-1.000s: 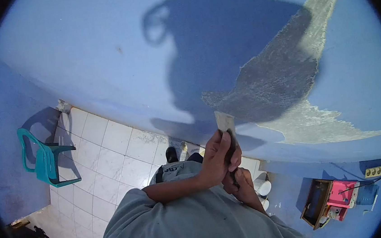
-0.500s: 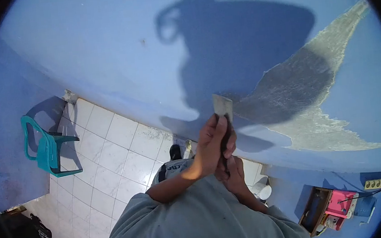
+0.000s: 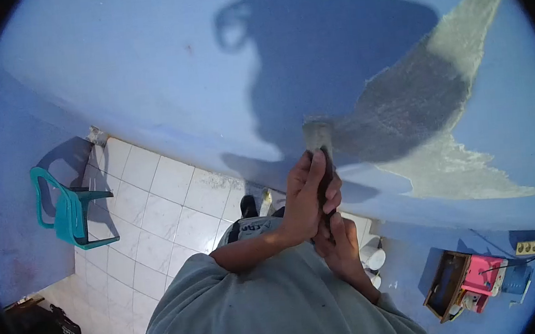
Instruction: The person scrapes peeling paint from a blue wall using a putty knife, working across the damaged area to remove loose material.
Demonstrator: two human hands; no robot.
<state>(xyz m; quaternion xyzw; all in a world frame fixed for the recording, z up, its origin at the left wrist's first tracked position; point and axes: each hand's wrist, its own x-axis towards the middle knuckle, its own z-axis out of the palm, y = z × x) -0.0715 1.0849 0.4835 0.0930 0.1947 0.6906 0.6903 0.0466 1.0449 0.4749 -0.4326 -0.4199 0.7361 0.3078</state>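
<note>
A scraper (image 3: 318, 137) with a broad, pale blade and a dark handle points up at the blue wall (image 3: 145, 82). Its blade edge appears to meet the wall at the left tip of a bare grey patch (image 3: 402, 107), where the paint is gone. My left hand (image 3: 305, 192) is closed round the handle just below the blade. Lower down, my right hand (image 3: 338, 243) grips the handle's end, its fingers partly hidden. A large shadow of my head and arms falls over the wall and part of the patch.
A teal plastic chair (image 3: 67, 210) stands at the left on white floor tiles (image 3: 150, 209). White containers (image 3: 372, 256) sit beside my right arm. At the lower right are a wooden box (image 3: 444, 285), a pink container (image 3: 482, 273) and a power strip (image 3: 532, 247). Dark items (image 3: 65, 331) lie lower left.
The scraper blade has shifted slightly up and right, turning flatter to the wall beside the bare patch. Both hands keep their hold on the handle, and the view has shifted a little.
</note>
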